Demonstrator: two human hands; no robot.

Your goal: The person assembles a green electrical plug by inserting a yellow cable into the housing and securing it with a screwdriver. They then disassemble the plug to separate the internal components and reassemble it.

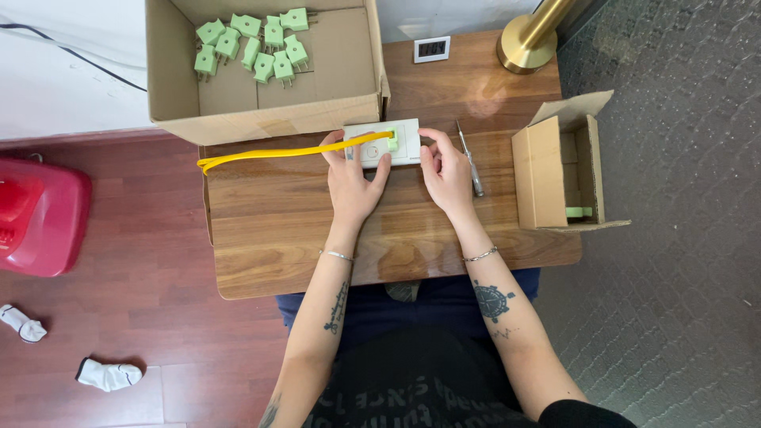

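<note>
One green plug (391, 139) is seated in the white socket block (382, 143), gripped by both hands (353, 181) (445, 173); about a dozen loose plugs (254, 41) are left boxed at 11 o'clock.

I note pale green plugs (252, 43) in a brown cardboard box (178, 95); yellow cable (277, 152); white socket block (400, 143); wood-grain table (317, 230).

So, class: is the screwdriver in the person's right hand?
No: the screwdriver lies on the table beside the right hand, which holds the white socket block.
</note>
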